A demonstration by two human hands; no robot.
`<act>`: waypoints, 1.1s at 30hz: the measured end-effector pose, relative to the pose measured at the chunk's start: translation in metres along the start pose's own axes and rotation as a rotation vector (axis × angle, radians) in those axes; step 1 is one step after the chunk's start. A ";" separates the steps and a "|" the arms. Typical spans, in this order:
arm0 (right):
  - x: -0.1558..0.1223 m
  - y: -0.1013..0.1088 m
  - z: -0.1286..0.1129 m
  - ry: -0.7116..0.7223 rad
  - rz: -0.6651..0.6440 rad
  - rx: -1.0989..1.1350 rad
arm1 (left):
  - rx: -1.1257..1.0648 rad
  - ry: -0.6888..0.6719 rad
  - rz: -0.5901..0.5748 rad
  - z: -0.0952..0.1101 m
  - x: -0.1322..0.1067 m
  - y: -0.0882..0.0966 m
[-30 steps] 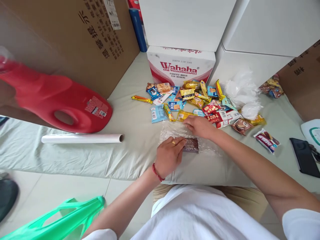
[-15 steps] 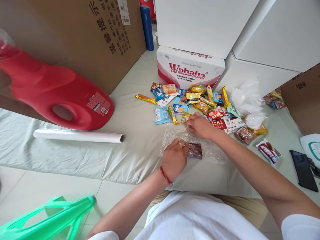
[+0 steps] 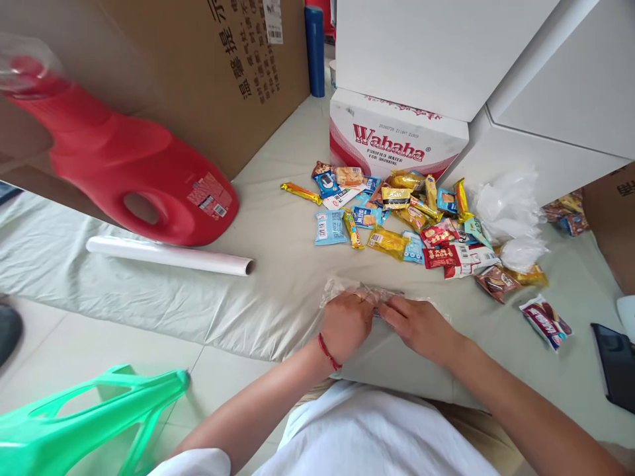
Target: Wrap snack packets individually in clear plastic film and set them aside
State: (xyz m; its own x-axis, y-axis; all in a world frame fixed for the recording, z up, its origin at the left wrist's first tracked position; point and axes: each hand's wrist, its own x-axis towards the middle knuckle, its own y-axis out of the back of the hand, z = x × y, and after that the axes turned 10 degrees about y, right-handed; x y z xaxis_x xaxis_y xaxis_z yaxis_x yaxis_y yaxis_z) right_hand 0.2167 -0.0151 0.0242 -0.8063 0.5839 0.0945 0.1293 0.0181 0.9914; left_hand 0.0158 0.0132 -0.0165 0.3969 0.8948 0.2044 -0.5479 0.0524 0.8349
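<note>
My left hand (image 3: 346, 322) and my right hand (image 3: 418, 322) meet near the front edge of the pale cloth, both closed on a crumpled sheet of clear plastic wrap (image 3: 347, 289). The wrap is folded over between them, and the dark brown snack bar seen under it earlier is now hidden by my fingers. A red cord circles my left wrist and a ring sits on one finger. Beyond my hands lies a pile of small snack packets (image 3: 397, 211) in blue, yellow and red wrappers.
A roll of plastic wrap (image 3: 169, 255) lies left of my hands, behind it a big red detergent jug (image 3: 124, 172). A Wahaha water carton (image 3: 397, 142), cardboard boxes and white cabinets stand behind. White plastic bags (image 3: 506, 205), a black phone (image 3: 618, 363) and a green stool (image 3: 84, 423) are nearby.
My right hand came back from the far edge of the wrap to meet my left hand, folding the plastic over the brown bar. The camera shifted a little.
</note>
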 end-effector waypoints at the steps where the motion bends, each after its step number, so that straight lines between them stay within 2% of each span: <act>1: -0.003 -0.009 -0.003 -0.019 0.041 0.019 | -0.077 0.002 0.010 -0.004 -0.001 -0.001; 4: -0.007 -0.028 -0.009 -0.080 0.106 0.099 | -0.395 0.092 0.020 -0.021 -0.004 0.005; 7: -0.004 -0.029 -0.014 -0.142 0.019 0.141 | -0.667 0.399 0.069 -0.046 -0.004 0.020; 9: -0.001 -0.024 -0.016 -0.179 -0.083 0.132 | -0.703 0.645 0.194 -0.062 0.001 0.029; 11: 0.001 -0.019 -0.017 -0.200 -0.157 0.125 | -0.602 0.771 0.287 -0.071 0.009 0.034; 13: 0.003 -0.015 -0.017 -0.206 -0.194 0.131 | -0.477 0.751 0.244 -0.071 0.017 0.035; 18: 0.003 -0.011 -0.018 -0.196 -0.197 0.150 | -0.190 0.567 -0.153 -0.050 0.021 0.034; 20: 0.002 -0.011 -0.020 -0.201 -0.162 0.163 | -0.127 0.513 -0.237 -0.045 0.017 0.041; 23: 0.001 -0.013 -0.023 -0.208 -0.113 0.161 | -0.191 0.476 -0.248 -0.043 0.011 0.055; 26: 0.004 -0.015 -0.025 -0.218 -0.080 0.173 | -0.383 0.565 -0.250 -0.034 0.010 0.062; 30: 0.010 -0.018 -0.027 -0.218 -0.039 0.226 | -0.654 0.662 -0.286 -0.005 0.013 0.051; 33: 0.010 -0.017 -0.030 -0.244 -0.003 0.258 | -0.592 0.560 -0.210 0.013 0.012 0.035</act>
State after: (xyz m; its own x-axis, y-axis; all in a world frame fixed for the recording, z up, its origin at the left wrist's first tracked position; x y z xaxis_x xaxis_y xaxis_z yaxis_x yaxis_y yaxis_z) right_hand 0.1891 -0.0341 0.0109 -0.6490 0.7599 0.0359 0.2938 0.2069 0.9332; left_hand 0.0114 0.0200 0.0219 0.1953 0.9201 -0.3394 -0.8615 0.3264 0.3890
